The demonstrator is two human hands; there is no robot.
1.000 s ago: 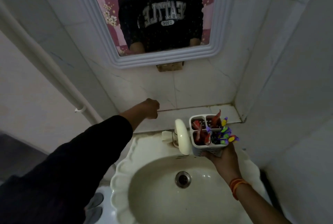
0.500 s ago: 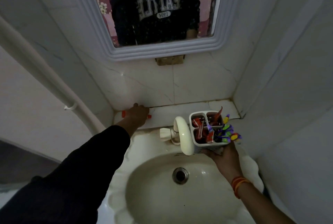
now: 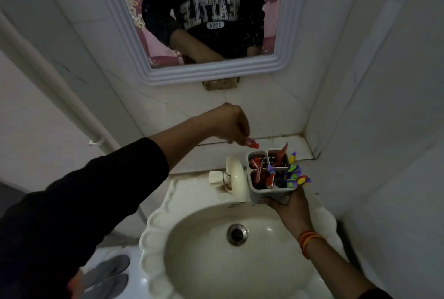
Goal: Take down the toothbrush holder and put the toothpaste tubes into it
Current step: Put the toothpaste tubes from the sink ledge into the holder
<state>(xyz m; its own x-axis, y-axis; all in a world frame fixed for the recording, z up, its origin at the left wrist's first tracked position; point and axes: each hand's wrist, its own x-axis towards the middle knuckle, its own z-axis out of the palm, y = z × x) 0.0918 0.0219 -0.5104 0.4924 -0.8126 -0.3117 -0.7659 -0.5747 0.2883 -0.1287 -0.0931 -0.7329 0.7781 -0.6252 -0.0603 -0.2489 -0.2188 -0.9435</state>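
Note:
My right hand (image 3: pixel 289 207) holds a white toothbrush holder (image 3: pixel 260 194) from below, above the sink's right rim. Its compartments hold red toothpaste tubes (image 3: pixel 258 171) and several bright purple and green toothbrushes (image 3: pixel 294 173). My left hand (image 3: pixel 230 124) is raised over the ledge, up and left of the holder, with a small red toothpaste tube (image 3: pixel 323 146) pinched in its fingers. The tube's tip points down and right toward the holder, apart from it.
A white scalloped sink (image 3: pixel 153 238) with a drain (image 3: pixel 237 234) lies below. A cream tap (image 3: pixel 236 178) stands just left of the holder. A tiled ledge (image 3: pixel 259 143) runs behind, a mirror (image 3: pixel 204 22) above it, and a white pipe (image 3: pixel 48 75) at left.
My left hand picked the red tube off the ledge's left part, lifted it and carried it right toward the holder. The holder stayed in my right hand.

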